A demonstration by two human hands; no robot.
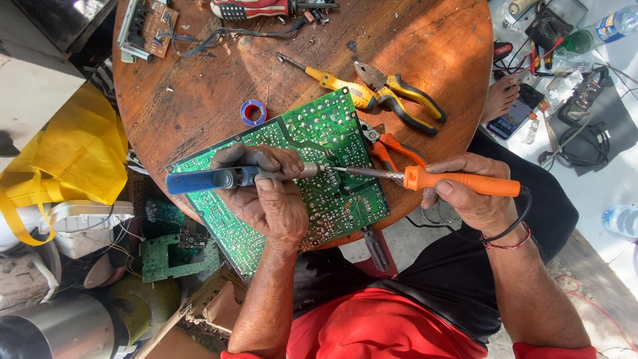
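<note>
A large green circuit board [312, 143] is laid solder side up on the round wooden table [199, 86], its lower corner overhanging the table edge toward six o'clock. The left hand [269, 193] is rested on the middle of the board, its fingers curled fully shut around a blue-handled desoldering pump [212, 178]; the pump's handle is pointed to nine o'clock and its metal nose to three o'clock. The right hand [472, 193] is held just off the board's three o'clock edge, and its fingers are wrapped tight around the orange handle of a soldering iron [458, 182]. The iron's metal shaft is aimed toward nine o'clock, so that its tip is met by the pump's nose above the board's solder joints; whether either tip touches the board cannot be told.

At twelve o'clock from the board, a yellow-handled screwdriver [332, 80] and yellow-and-black pliers [402, 96] are laid on the table. Orange-handled cutters [392, 149] are seen just beside the board's upper right edge. A small roll of blue tape [253, 112] is placed at eleven o'clock from the left hand, near the board's upper edge. A yellow bag [80, 153] is seen well off the table at nine o'clock.
</note>
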